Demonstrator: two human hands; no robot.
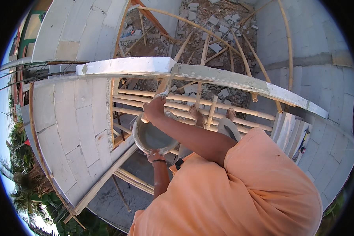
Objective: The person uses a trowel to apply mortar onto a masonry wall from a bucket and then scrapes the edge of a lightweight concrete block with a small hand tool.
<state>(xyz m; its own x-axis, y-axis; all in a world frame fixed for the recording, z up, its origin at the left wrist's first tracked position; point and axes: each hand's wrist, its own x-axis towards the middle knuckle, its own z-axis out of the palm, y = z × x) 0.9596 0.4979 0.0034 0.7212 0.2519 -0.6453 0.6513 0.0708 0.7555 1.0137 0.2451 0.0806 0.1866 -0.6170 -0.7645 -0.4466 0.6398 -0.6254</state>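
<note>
My right hand (155,109) is wrapped round the handle of a trowel, whose handle end sticks out below the fist. The narrow, mortar-smeared trowel blade (168,87) points up at the joint in a row of light blocks. Left of that joint lies a bright white block (126,65); to the right, a block greyed with mortar (212,74). Below the trowel, my left hand (156,157) grips the underside and near rim of a round bucket (135,135). Wet grey mortar (155,135) fills part of the bucket.
My bare feet (196,115) rest on a platform of bamboo poles (244,110). Block walls (72,126) rise at left and right. Beyond the block row, rubble (220,29) covers the ground under slanting bamboo props (242,51). A hammer-like tool (303,150) lies at right.
</note>
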